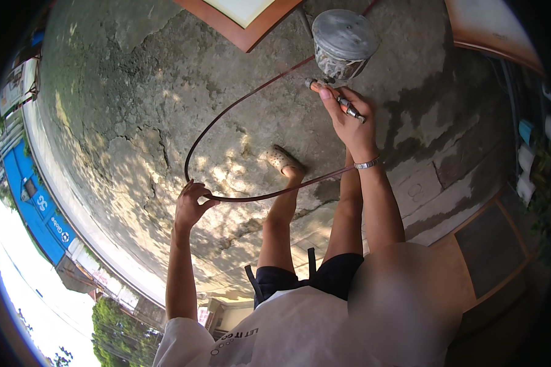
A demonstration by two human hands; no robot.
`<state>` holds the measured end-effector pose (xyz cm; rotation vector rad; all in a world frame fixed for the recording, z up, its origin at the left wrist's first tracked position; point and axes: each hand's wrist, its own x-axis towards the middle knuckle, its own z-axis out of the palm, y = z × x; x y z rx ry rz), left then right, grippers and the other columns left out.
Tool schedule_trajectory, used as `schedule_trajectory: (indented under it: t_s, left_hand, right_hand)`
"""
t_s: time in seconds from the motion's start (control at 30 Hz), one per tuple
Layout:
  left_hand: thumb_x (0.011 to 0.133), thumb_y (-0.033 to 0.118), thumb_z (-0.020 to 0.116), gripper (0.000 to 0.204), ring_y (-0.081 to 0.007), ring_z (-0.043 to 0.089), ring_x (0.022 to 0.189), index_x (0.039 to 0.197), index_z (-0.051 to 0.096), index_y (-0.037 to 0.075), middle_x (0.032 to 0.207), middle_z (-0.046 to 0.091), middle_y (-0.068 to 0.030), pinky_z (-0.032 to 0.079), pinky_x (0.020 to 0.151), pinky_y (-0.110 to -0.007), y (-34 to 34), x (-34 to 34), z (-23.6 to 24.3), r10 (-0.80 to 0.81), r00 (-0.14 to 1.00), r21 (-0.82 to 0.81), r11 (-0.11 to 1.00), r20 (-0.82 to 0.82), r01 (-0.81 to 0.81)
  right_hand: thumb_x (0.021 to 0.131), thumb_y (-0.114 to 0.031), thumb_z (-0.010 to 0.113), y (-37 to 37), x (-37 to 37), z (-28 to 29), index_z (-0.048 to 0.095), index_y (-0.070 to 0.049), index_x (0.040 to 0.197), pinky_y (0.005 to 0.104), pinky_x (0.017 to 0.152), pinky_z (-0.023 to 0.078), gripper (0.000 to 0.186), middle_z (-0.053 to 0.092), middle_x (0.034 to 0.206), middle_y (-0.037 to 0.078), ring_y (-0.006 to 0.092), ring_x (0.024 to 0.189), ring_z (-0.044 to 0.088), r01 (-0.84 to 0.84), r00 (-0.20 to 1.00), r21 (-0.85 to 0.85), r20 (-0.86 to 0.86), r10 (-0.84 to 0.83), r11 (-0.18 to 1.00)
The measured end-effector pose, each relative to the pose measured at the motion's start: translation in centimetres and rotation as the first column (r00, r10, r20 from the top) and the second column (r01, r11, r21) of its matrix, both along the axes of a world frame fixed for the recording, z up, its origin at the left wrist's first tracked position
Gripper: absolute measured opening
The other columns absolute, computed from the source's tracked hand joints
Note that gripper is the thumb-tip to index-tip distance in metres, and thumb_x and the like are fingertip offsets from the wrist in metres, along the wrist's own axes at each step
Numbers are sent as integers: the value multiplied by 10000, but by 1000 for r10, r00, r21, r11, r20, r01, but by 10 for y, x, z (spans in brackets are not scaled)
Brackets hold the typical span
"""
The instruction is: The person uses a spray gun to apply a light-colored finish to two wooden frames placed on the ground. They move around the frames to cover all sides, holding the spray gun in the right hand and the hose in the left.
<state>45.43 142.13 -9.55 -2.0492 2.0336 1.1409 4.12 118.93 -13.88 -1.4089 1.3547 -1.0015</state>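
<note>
My left hand (191,203) is closed around a thin dark-red hose (260,197), with the thumb along it. From there the hose curves up and away over the ground toward a paint-stained bucket. Its other side runs right and passes behind my right wrist. My right hand (353,119) grips an orange-and-silver hand tool (343,101) with metal fittings at both ends; my fingers cover its middle, so its exact kind is hidden. Just beyond that hand stands the grey lidded bucket (345,38), smeared with paint.
A brown-edged frame with a pale panel (239,40) juts in at the top, and another brown-edged panel (502,52) stands at upper right. Cracked concrete (147,92) spreads underfoot, with dark wet-looking patches at right. My foot wears a beige clog (283,160). A blue wall (33,196) lies far left.
</note>
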Motion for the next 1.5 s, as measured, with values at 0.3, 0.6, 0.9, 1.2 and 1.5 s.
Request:
schedule_trajectory:
  t_s: [0.3, 0.6, 0.9, 1.2, 1.5]
  left_hand:
    - [755, 267, 931, 296, -327, 677, 803, 852, 761, 44, 836, 715, -103, 529, 735, -442, -76, -87, 4, 94, 995, -3, 996, -19, -94]
    - [810, 269, 904, 276, -327, 693, 803, 865, 755, 44, 832, 726, -102, 527, 751, -445, -159, -177, 10, 173, 985, 25, 985, -5, -172]
    - [854, 230, 875, 241, -333, 692, 807, 867, 738, 33, 823, 724, -112, 523, 756, -439, -206, -220, 10, 201, 979, 29, 979, -27, -200]
    - [838, 204, 882, 220, -316, 676, 795, 866, 737, 41, 827, 717, -99, 516, 759, -437, -193, -193, 15, 127, 992, 40, 991, 23, -128]
    - [787, 252, 913, 251, -308, 666, 809, 873, 764, 70, 814, 710, -76, 503, 791, -439, -183, -166, 35, -33, 996, 9, 999, 79, 32]
  right_hand:
    - [1020, -439, 713, -133, -112, -19, 811, -61, 1115, 261, 412, 396, 402, 712, 721, 40, 70, 458, 543, 267, 957, -95, -92, -276, 959]
    - [988, -459, 752, -260, -212, -32, 832, -68, 1072, 262, 427, 429, 408, 684, 640, 49, 78, 461, 580, 429, 894, -14, -141, -426, 903]
    - [1075, -475, 597, -334, -263, -32, 824, -78, 1142, 240, 408, 447, 461, 762, 849, 13, 98, 578, 611, 528, 831, -260, -39, -555, 808]
    - [995, -501, 728, -269, -229, -49, 811, -24, 1026, 263, 434, 398, 484, 700, 696, 35, 82, 457, 556, 512, 858, 100, -1, -514, 853]
    - [1038, -348, 709, -168, -182, -35, 785, 0, 1020, 255, 389, 356, 356, 717, 719, 43, 42, 434, 515, 164, 976, 132, 123, -180, 978]
